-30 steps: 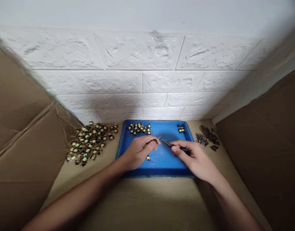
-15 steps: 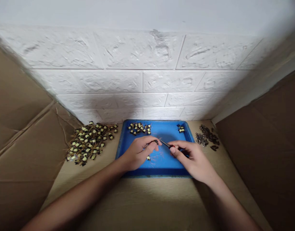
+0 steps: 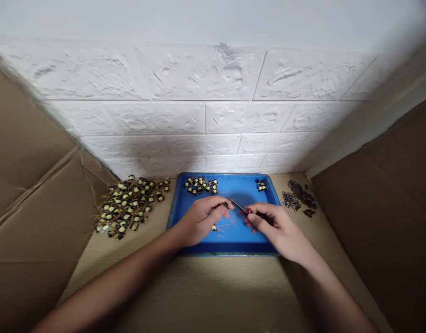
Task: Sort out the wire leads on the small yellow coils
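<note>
My left hand [image 3: 206,219] pinches a small dark part [image 3: 225,205] between thumb and fingers above the blue tray [image 3: 225,253]. My right hand [image 3: 273,226] is closed around a slim metal tool with red on its handle [image 3: 248,211]. The tool's tip points left and lies close to the fingertips of my left hand. Just below my left hand, a small black and yellow component [image 3: 214,227] rests on the tray among thin reddish wire bits [image 3: 228,226].
A group of black and yellow components [image 3: 200,185] lies at the tray's back left, a few more [image 3: 261,185] at its back right. A large pile [image 3: 126,203] is left of the tray. Dark and shiny pieces [image 3: 299,198] lie to the right. Cardboard walls [image 3: 35,185] flank the table.
The tool and the fingers of my right hand have shifted slightly, and more of its red handle shows. My left hand has stayed nearly still.
</note>
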`<action>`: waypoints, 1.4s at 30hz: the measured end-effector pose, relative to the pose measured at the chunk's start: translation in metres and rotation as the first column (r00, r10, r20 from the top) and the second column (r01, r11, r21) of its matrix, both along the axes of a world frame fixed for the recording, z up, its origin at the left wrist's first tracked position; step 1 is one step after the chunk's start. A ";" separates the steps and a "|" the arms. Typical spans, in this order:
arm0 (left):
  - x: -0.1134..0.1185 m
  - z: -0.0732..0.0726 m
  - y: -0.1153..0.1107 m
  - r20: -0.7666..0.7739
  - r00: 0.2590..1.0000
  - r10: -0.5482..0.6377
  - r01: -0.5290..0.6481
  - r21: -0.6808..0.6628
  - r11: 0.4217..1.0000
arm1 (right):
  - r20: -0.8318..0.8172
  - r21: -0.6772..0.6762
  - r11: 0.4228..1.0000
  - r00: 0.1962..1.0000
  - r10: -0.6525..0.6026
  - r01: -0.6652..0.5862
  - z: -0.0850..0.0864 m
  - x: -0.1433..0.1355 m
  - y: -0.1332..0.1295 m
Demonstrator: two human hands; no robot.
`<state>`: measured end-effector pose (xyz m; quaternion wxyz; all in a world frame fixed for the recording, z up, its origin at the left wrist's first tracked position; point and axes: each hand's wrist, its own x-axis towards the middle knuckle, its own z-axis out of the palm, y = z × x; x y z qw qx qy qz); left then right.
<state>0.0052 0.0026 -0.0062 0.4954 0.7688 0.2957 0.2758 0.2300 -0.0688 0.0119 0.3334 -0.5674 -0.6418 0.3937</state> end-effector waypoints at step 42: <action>-0.002 -0.004 0.005 0.089 0.991 0.104 -0.085 -0.197 0.977 | 0.181 0.001 0.998 0.982 0.056 -0.057 0.004 -0.002 -0.004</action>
